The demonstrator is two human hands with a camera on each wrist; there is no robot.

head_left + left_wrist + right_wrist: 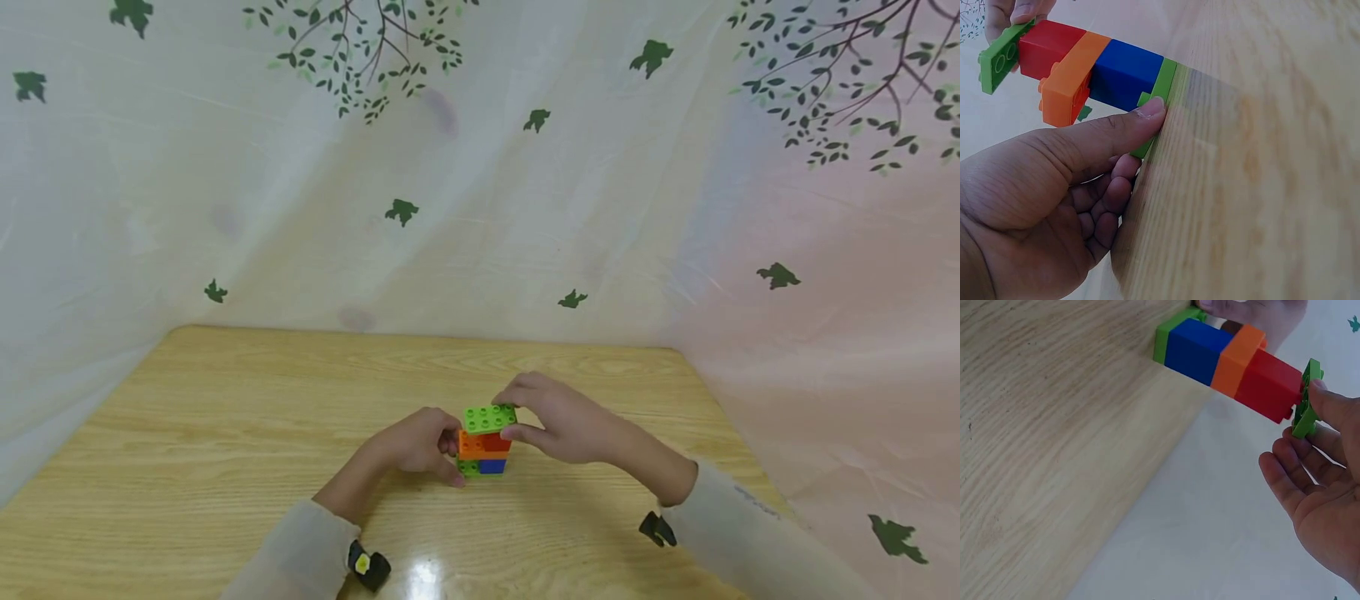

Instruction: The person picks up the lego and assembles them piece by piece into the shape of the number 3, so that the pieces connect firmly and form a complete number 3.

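On the table a tower of toy building bricks stands upright: a flat green base brick (1164, 81), a blue brick (1127, 74), an orange brick (1066, 94) jutting to the left, and a red brick (1269, 385) on top. My right hand (573, 421) pinches a thin green studded brick (487, 418) between thumb and fingers. That brick sits tilted at the red brick's top; whether any studs are engaged I cannot tell. Low on the left, my left hand (416, 442) holds the green base brick, thumb on its near side, the other fingers curled and partly hidden.
The light wooden table (262, 400) reaches back to a pale cloth backdrop (480, 250) with printed leaves and branches. Dark straps (367, 565) show at the cuffs of both pale sleeves (292, 554).
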